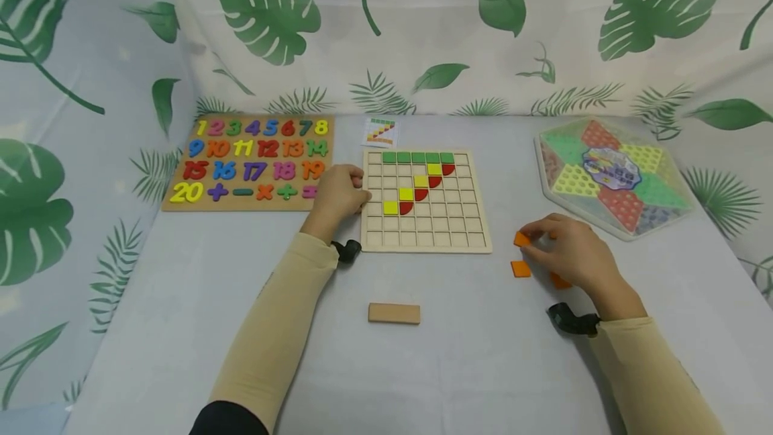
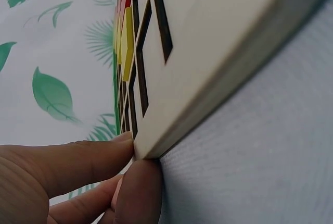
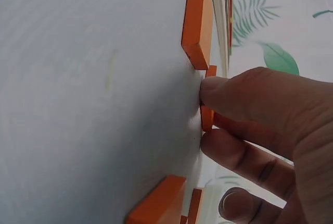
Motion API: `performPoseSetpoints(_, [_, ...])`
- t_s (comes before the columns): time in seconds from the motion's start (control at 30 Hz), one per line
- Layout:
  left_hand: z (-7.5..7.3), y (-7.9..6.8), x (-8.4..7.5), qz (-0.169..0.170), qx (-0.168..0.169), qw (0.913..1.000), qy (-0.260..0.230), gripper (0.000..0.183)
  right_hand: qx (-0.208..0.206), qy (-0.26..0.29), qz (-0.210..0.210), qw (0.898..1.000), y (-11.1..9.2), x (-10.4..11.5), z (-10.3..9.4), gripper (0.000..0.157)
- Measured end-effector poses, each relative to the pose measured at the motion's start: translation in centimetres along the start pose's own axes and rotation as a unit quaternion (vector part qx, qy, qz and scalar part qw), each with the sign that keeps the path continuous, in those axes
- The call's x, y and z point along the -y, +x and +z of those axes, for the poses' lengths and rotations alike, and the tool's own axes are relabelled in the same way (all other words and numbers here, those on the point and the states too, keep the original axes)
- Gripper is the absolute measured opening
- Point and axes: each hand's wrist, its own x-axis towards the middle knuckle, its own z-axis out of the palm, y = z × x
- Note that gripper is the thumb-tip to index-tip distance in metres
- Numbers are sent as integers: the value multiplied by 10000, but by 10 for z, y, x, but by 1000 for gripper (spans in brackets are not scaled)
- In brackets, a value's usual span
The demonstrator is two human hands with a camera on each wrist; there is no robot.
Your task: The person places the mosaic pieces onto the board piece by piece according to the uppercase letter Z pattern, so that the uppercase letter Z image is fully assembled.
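A square wooden grid board (image 1: pixel 427 242) lies on the table, its cells partly filled with green squares (image 1: pixel 418 158), yellow squares (image 1: pixel 406 194) and red quarter-circles (image 1: pixel 421 195). At the board's left edge, my left hand (image 1: pixel 335 197) pinches the rim between thumb and finger; the left wrist view shows this grip close up. To the board's right, my right hand (image 1: pixel 574 254) grips a small orange tile (image 1: pixel 521 239) with thumb and fingertips, low over the table. A second orange tile (image 1: pixel 521 269) lies nearer me, and another (image 1: pixel 560 281) is partly hidden below the hand.
A wooden number board (image 1: pixel 241 205) lies at the back left. Behind the grid board is a small pattern card (image 1: pixel 380 132). A hexagonal game case (image 1: pixel 616 176) rests at the back right. In front lies a plain wooden block (image 1: pixel 394 313). Leaf-print cloth hangs behind.
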Motion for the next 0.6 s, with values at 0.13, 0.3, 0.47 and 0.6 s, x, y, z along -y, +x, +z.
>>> performPoseSetpoints(0.13, [2, 0, 2, -18, -11, 10000, 32, 48, -108, 0, -82, 9999, 2, 3, 3, 32])
performPoseSetpoints(0.3, [1, 0, 2, -45, 10, 10000, 38, 49, -299, 64, -295, 9991, 10, 20, 7, 30])
performPoseSetpoints(0.47, [0, -1, 0, -67, -13, 10000, 39, 49, -332, 233, -723, 9966, 27, 57, 13, 28])
performPoseSetpoints(0.6, [0, 0, -1, -51, -17, 10000, 45, 48, -187, 241, -1030, 9942, 41, 90, 24, 27])
